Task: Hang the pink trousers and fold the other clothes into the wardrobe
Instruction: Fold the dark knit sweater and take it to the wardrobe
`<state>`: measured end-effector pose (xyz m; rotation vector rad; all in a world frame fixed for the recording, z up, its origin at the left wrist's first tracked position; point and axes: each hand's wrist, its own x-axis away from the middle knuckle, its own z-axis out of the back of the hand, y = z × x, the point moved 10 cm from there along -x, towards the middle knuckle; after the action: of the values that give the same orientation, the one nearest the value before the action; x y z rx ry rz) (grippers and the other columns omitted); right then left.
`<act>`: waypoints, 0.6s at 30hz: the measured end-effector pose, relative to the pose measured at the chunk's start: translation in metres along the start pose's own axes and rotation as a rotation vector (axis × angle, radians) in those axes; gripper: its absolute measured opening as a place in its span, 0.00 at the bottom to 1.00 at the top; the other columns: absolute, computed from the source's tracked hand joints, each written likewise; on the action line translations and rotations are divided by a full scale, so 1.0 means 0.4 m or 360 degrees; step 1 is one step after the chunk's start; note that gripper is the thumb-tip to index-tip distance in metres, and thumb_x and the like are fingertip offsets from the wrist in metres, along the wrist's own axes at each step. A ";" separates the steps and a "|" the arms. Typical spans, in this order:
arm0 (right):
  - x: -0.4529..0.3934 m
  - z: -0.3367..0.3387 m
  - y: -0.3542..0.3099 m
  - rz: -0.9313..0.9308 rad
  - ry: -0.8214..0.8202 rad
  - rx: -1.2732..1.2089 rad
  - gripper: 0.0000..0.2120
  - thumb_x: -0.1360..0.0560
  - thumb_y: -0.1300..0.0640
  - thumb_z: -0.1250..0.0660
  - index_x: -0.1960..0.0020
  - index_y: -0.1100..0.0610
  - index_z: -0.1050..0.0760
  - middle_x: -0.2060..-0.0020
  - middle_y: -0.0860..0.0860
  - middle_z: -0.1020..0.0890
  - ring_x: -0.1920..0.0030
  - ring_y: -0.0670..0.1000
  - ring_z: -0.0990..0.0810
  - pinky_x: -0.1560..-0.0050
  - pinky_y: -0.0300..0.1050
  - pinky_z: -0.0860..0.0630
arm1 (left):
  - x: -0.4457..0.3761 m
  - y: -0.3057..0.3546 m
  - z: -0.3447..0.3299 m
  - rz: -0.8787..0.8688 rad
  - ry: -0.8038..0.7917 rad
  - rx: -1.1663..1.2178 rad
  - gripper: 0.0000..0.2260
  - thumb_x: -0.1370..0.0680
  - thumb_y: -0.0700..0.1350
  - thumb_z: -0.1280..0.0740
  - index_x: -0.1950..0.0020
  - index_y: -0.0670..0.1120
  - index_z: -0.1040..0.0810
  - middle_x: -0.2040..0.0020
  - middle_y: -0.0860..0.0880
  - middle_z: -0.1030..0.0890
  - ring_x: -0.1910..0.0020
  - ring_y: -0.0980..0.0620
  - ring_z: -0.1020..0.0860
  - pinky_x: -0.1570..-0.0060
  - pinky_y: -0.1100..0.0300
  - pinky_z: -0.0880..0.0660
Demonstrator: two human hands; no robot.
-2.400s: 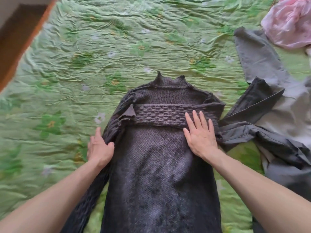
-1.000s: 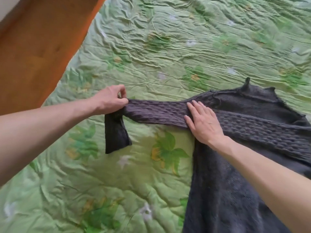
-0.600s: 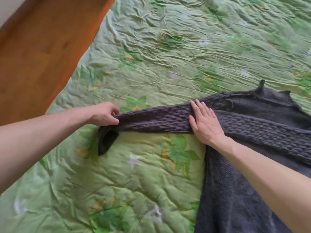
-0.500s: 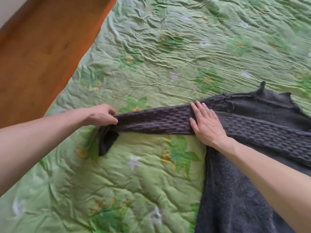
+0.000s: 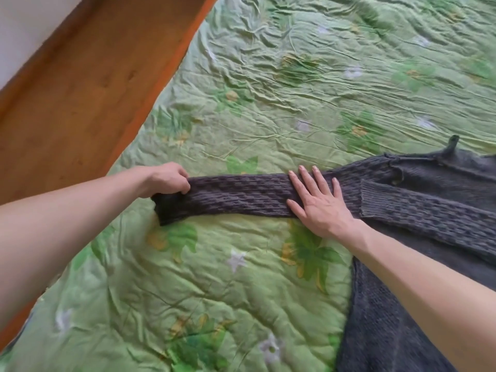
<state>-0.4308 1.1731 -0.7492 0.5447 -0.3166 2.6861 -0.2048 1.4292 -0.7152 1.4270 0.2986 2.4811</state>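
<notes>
A dark grey knitted sweater [image 5: 418, 264] lies flat on the green bed cover, its body running off the lower right. One sleeve [image 5: 236, 197] is stretched straight out to the left. My left hand [image 5: 167, 179] grips the cuff end of that sleeve, and the cuff is folded under. My right hand [image 5: 316, 202] lies flat with fingers spread on the sleeve near the shoulder. The other sleeve [image 5: 429, 213] lies folded across the chest. The pink trousers are out of view.
The green quilted cover [image 5: 241, 277] with a leaf print spreads under everything. A brown wooden bed frame [image 5: 88, 84] runs diagonally along the upper left, with a pale wall [image 5: 24, 25] beyond it.
My left hand has pulled the sleeve straighter and the hanging cuff has come up and tucked under. My right hand has stayed pressed on the sleeve. Earlier the view turned left, away from the other clothes.
</notes>
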 end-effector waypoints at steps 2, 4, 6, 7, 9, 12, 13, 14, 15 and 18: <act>0.000 0.002 -0.003 -0.0002 -0.0020 0.0017 0.33 0.17 0.34 0.57 0.17 0.41 0.67 0.17 0.45 0.63 0.18 0.52 0.67 0.20 0.66 0.60 | 0.001 -0.029 0.020 0.0023 0.0113 -0.0078 0.05 0.20 0.40 0.33 0.53 0.42 0.19 0.55 0.42 0.19 0.59 0.45 0.22 0.65 0.59 0.27; 0.003 0.006 -0.008 -0.0011 -0.0034 0.0029 0.33 0.16 0.34 0.56 0.17 0.41 0.67 0.17 0.45 0.63 0.17 0.52 0.66 0.20 0.66 0.60 | 0.007 -0.042 0.025 0.0017 0.0158 0.0021 0.06 0.18 0.43 0.32 0.52 0.43 0.19 0.56 0.43 0.19 0.60 0.48 0.21 0.70 0.60 0.25; 0.008 0.016 -0.014 -0.0019 0.0008 0.0017 0.34 0.16 0.35 0.54 0.17 0.42 0.65 0.16 0.46 0.61 0.17 0.53 0.65 0.19 0.66 0.59 | 0.018 -0.026 0.016 -0.0041 0.0161 0.0228 0.08 0.18 0.46 0.30 0.51 0.41 0.18 0.58 0.44 0.19 0.62 0.49 0.22 0.73 0.62 0.24; 0.012 0.023 -0.019 -0.0020 0.0061 0.0000 0.34 0.16 0.36 0.53 0.16 0.43 0.65 0.16 0.47 0.60 0.17 0.53 0.64 0.19 0.66 0.58 | 0.024 -0.007 0.009 -0.0084 0.0159 0.0348 0.09 0.18 0.46 0.30 0.50 0.41 0.16 0.58 0.45 0.19 0.63 0.50 0.22 0.72 0.62 0.24; 0.029 0.046 -0.036 0.0003 0.0228 -0.0072 0.36 0.16 0.37 0.49 0.16 0.46 0.62 0.16 0.48 0.56 0.16 0.54 0.61 0.19 0.65 0.55 | 0.035 0.053 -0.017 -0.0188 0.0119 0.0621 0.08 0.19 0.46 0.28 0.50 0.41 0.15 0.57 0.45 0.16 0.63 0.52 0.20 0.68 0.62 0.22; 0.076 0.086 -0.072 0.0109 0.0517 -0.0322 0.37 0.17 0.38 0.43 0.15 0.50 0.53 0.16 0.51 0.48 0.16 0.54 0.53 0.18 0.59 0.51 | 0.054 0.189 -0.091 -0.0333 -0.0048 0.0987 0.04 0.20 0.43 0.29 0.50 0.43 0.15 0.54 0.46 0.15 0.61 0.53 0.18 0.64 0.62 0.21; 0.094 0.100 -0.081 0.0154 0.0588 -0.0430 0.37 0.19 0.37 0.41 0.16 0.50 0.49 0.17 0.52 0.44 0.17 0.54 0.50 0.18 0.57 0.49 | 0.061 0.240 -0.125 -0.0387 -0.0110 0.1038 0.04 0.20 0.42 0.29 0.51 0.44 0.16 0.55 0.46 0.15 0.59 0.52 0.18 0.60 0.60 0.21; 0.114 0.117 -0.092 0.0208 0.0634 -0.0524 0.38 0.21 0.36 0.38 0.17 0.51 0.45 0.19 0.52 0.40 0.18 0.54 0.45 0.19 0.55 0.46 | 0.070 0.293 -0.161 -0.0432 -0.0164 0.1086 0.04 0.20 0.42 0.30 0.53 0.45 0.17 0.56 0.47 0.16 0.58 0.50 0.19 0.56 0.58 0.23; 0.128 0.128 -0.100 0.0260 0.0644 -0.0609 0.40 0.24 0.34 0.35 0.19 0.51 0.40 0.21 0.52 0.35 0.20 0.54 0.40 0.20 0.55 0.42 | 0.077 0.343 -0.199 -0.0461 -0.0215 0.1147 0.05 0.20 0.42 0.31 0.55 0.45 0.18 0.59 0.47 0.16 0.58 0.49 0.19 0.55 0.56 0.24; 0.169 0.154 -0.081 0.0244 0.0565 -0.1080 0.41 0.31 0.36 0.26 0.25 0.54 0.33 0.36 0.51 0.21 0.35 0.53 0.24 0.33 0.52 0.27 | 0.108 0.480 -0.302 -0.0498 -0.0287 0.1351 0.09 0.19 0.41 0.34 0.59 0.47 0.23 0.64 0.49 0.20 0.63 0.49 0.22 0.59 0.56 0.26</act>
<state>-0.4551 1.2060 -0.6611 -0.1618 -1.1305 2.5162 -0.3540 1.2563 -0.6814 1.6792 1.5336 2.0061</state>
